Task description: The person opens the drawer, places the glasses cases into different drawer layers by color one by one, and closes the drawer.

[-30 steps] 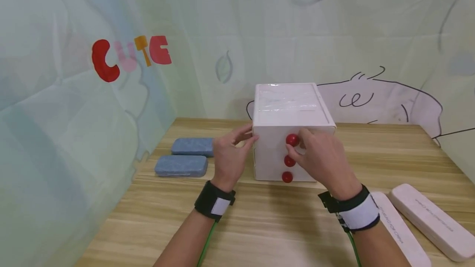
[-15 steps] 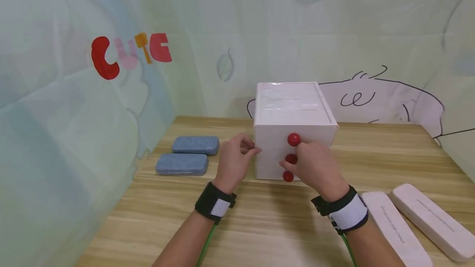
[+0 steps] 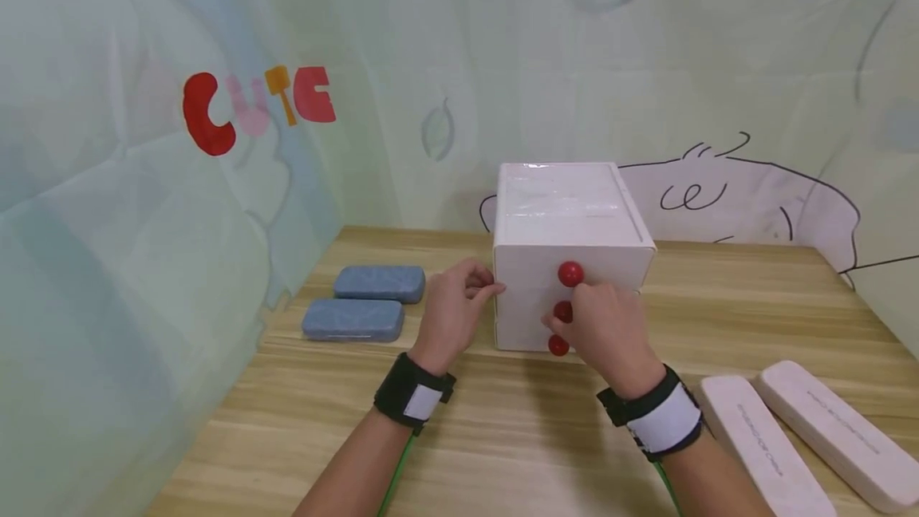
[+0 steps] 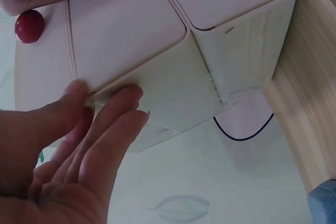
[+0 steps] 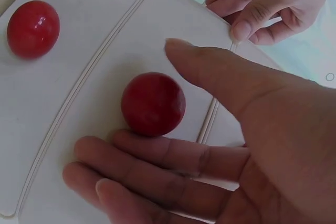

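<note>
A white drawer box [image 3: 567,206] with three red knobs down its front stands on the table. My left hand [image 3: 455,309] holds its left front edge, thumb on the front at a drawer seam and fingers along the side [image 4: 92,145]. Around the middle knob [image 5: 153,104] is my right hand [image 3: 610,329]. Its fingers [image 5: 142,166] lie along one side of the knob, the index finger right at it, and the thumb stands apart on the other side. The top knob [image 3: 570,274] and bottom knob [image 3: 558,345] sit above and below. All the drawers look closed.
Two blue cases [image 3: 352,319] lie left of the box on the wooden table [image 3: 502,437]. At the front right are two long pale pink cases [image 3: 836,429] with lettering, close to my right forearm. A printed curtain [image 3: 459,62] hangs behind and to the left.
My right hand has moved down from the top knob to the middle one. My left hand has slid lower along the box's left edge.
</note>
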Motion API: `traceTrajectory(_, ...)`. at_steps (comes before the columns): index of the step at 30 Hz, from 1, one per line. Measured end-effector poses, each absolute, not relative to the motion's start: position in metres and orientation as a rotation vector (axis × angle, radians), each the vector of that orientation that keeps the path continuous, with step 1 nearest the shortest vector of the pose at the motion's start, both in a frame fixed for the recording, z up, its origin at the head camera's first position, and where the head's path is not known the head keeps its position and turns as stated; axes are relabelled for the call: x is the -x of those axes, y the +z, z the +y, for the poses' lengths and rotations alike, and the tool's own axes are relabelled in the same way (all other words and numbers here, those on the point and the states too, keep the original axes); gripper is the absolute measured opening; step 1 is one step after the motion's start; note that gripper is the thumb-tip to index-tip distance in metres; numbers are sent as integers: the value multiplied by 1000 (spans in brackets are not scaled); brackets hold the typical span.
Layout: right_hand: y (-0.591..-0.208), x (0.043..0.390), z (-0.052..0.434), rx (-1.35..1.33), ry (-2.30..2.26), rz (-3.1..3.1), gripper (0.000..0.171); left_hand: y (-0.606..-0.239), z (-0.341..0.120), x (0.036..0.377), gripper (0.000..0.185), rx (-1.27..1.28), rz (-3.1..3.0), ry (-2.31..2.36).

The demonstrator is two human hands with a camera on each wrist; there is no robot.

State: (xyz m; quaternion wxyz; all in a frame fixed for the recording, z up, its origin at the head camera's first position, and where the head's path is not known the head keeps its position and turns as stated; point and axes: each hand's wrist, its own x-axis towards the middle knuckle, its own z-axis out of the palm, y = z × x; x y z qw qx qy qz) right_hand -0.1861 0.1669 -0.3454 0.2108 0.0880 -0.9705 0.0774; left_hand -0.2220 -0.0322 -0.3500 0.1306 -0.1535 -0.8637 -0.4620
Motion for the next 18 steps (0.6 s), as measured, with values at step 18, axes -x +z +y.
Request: traceTrajectory(18, -348, 190, 161, -229, 194, -2685, 27, -352, -38, 228, 12, 424, -2533, -1501)
